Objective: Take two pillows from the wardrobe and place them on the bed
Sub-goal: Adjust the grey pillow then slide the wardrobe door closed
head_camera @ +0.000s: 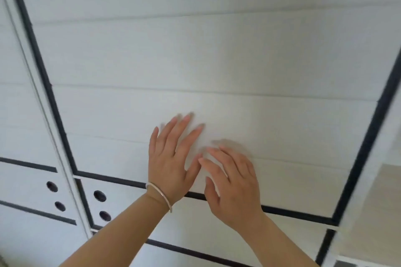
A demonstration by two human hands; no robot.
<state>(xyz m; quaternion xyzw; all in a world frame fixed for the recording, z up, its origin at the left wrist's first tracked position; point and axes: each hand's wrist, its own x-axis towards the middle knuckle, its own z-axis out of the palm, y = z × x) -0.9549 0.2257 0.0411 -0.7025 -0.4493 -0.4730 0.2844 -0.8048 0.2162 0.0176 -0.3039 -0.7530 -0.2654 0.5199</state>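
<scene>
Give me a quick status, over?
Both hands open, left hand and right hand flat against the white wardrobe door. No pillows in sight. Nothing in the way.

Both bare forearms reach up and forward from the bottom edge. Left hand [173, 158] open, fingers spread and pointing up, palm away from the camera, thin bangle [159, 196] on the wrist. Right hand [234, 184] open just beside it, fingers angled up-left, its fingertips near the left thumb. Fingertips slightly blurred.
</scene>
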